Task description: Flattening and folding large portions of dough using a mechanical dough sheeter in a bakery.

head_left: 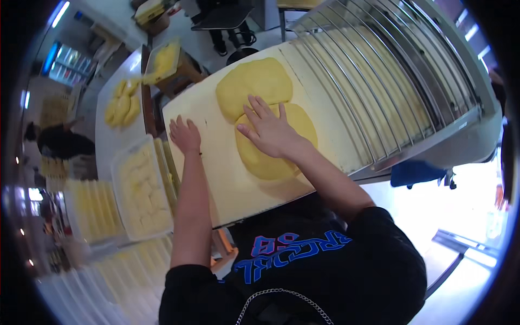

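Observation:
Two large, smooth yellow slabs of dough lie against each other on a pale board. My right hand rests palm down on the nearer dough slab, fingers spread, its fingertips reaching the seam with the farther dough slab. Over at the board's left edge, my left hand lies flat with its fingers apart, holding nothing. A gap of bare board separates it from the dough.
A machine with a metal bar guard adjoins the board on the right. On the left stand a plastic tray of dough pieces and stacked clear containers. Several dough lumps lie on a side table. A person is at far left.

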A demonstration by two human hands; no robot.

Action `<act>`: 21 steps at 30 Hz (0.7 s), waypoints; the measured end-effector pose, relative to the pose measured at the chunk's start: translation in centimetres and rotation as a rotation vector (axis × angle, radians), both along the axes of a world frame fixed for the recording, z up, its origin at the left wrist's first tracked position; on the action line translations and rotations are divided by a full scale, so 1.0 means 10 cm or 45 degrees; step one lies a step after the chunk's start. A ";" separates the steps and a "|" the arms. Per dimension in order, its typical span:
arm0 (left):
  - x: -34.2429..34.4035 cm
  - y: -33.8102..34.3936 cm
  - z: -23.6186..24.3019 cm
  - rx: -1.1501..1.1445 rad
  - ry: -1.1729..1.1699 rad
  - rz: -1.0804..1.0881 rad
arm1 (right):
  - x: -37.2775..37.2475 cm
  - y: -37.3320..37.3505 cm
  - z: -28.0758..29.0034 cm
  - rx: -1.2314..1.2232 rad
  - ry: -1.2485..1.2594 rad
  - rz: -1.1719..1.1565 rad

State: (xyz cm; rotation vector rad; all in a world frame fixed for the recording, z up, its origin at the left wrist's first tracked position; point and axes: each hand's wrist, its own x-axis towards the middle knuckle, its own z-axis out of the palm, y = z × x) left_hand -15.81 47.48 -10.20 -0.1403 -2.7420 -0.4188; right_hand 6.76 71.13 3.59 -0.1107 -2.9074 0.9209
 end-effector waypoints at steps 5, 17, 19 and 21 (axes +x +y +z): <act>-0.01 0.15 0.04 0.013 0.000 -0.037 | 0.36 0.21 -0.25 0.340 0.199 -0.357; -0.16 -0.06 -0.14 -0.072 0.194 -0.155 | 0.87 1.06 -0.59 -1.933 0.447 -0.161; -0.18 -0.10 -0.15 -0.087 0.203 -0.149 | 1.20 1.15 -0.39 -2.247 0.592 -0.163; -0.11 0.06 -0.13 -0.092 0.237 -0.194 | 1.57 1.24 -0.19 -2.546 0.770 -0.168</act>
